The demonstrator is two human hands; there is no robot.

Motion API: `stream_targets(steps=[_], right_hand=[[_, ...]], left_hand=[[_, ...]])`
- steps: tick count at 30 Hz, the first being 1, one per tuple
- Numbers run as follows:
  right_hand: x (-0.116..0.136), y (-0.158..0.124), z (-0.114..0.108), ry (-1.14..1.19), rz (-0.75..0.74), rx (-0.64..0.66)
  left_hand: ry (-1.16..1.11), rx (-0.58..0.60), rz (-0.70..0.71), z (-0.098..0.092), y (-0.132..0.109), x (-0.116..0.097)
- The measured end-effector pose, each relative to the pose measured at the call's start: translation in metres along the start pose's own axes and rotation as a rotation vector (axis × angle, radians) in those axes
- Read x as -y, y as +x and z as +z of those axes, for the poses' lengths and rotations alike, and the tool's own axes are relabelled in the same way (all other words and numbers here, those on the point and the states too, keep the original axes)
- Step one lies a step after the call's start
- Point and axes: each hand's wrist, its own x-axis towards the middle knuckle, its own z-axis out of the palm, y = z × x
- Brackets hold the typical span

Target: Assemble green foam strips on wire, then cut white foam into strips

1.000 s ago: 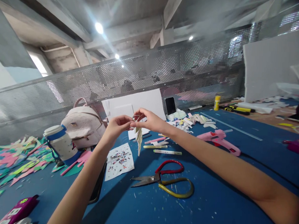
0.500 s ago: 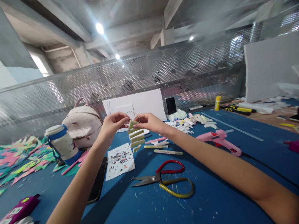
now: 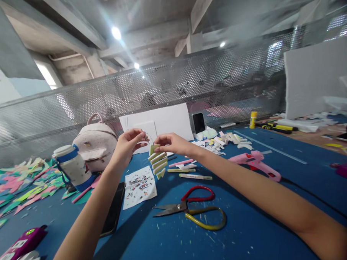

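Note:
My right hand point(image 3: 171, 142) pinches the top block of a hanging chain of pale green and white foam pieces point(image 3: 159, 164). The pieces hang one under another, with a small pointed one at the bottom. A thin cord or wire point(image 3: 150, 137) rises from the top block to my left hand point(image 3: 132, 141), whose fingertips are closed on it. Below the hands lies a paper sheet point(image 3: 139, 201) sprinkled with small coloured bits. Scissors point(image 3: 173, 209) with one red and one yellow handle lie open, nearer to me.
A pink glue gun point(image 3: 257, 161) lies at right, its cable trailing. Pens point(image 3: 195, 177) and white scraps point(image 3: 233, 138) are beyond the scissors. At left stand a bottle point(image 3: 72, 169) and a backpack point(image 3: 95, 142), beside coloured scraps point(image 3: 18, 182). A phone point(image 3: 116, 212) lies by my left forearm.
My left hand has moved a little left, away from the top foam block, with the cord between its fingers. The hanging pieces have swung and turned, showing more of their broad sides.

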Motion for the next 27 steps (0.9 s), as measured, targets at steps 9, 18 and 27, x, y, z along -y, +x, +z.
stream_targets(steps=[9, 18, 27], right_hand=[[0.006, -0.002, -0.001, -0.113, -0.063, -0.088], [0.020, -0.005, -0.002, -0.166, -0.169, -0.232], [0.042, -0.012, -0.005, -0.297, -0.266, -0.334]], left_hand=[[0.017, 0.032, 0.006, 0.002, -0.001, -0.002], [0.083, 0.126, 0.005, 0.016, -0.007, -0.001], [0.034, 0.335, -0.104, 0.027, -0.012, 0.004]])
